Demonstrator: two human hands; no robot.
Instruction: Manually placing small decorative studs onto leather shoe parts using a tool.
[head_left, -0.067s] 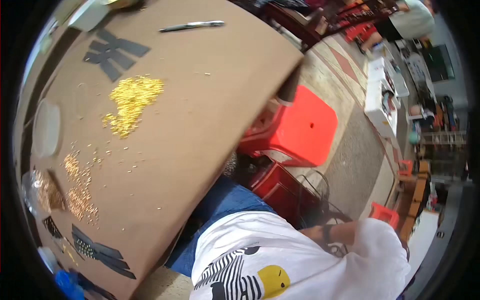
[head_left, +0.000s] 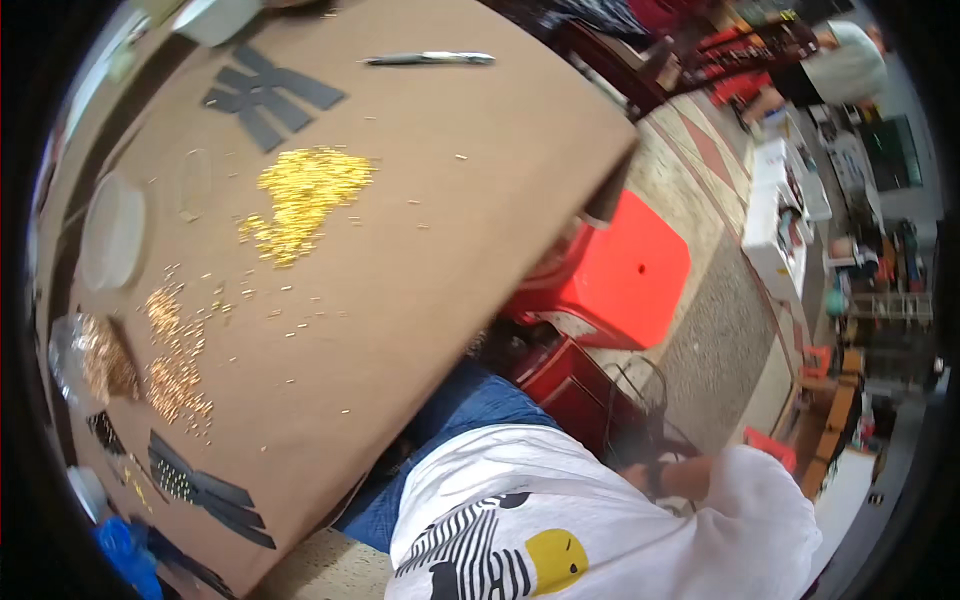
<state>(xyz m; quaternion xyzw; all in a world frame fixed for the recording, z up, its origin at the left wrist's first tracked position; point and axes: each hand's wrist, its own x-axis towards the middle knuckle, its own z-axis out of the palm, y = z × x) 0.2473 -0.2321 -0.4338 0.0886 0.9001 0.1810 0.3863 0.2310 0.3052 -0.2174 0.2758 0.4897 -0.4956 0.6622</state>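
Observation:
My right hand reaches down to my right, below the table's edge, at a black wire frame beside a dark red box. The hand is blurred, and its grip cannot be made out. My left hand is out of sight. On the brown table top lie a bright heap of small gold parts and a darker, scattered heap of gold parts. Black strips lie at the far end, and more black strips at the near corner. A silver pen rests near the far edge.
A red plastic stool stands right of the table. A round clear lid and a clear bag of gold parts sit on the table's left side. A white cart and cluttered shelves fill the far right, where another person stands.

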